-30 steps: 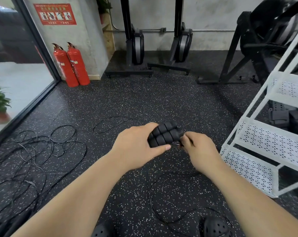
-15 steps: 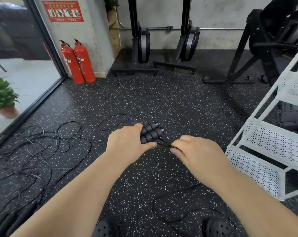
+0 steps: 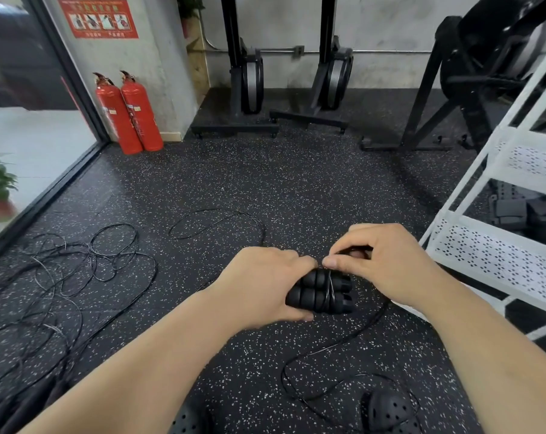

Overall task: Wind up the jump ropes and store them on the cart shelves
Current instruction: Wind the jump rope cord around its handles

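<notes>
Gripping the two black handles [image 3: 315, 292] side by side, the left hand [image 3: 265, 283] has fingers and thumb curled round their near ends. It holds them in the air above the floor [image 3: 296, 189], near the white cart [image 3: 497, 261]. The right hand [image 3: 387, 264] pinches the thin black cord [image 3: 329, 286] between thumb and fingertip at the top of the handles, where a few turns cross them. The ribbed handles look light and foam-soft, easy to squeeze together without slipping. The cord looks thin, springy and slick, so it will likely try to uncoil. It is best pinched close to the handles and kept taut. Its loose tail drops to the floor by the shoes [image 3: 390, 411]. More ropes [image 3: 77, 270] lie tangled toward the floor's left edge.
</notes>
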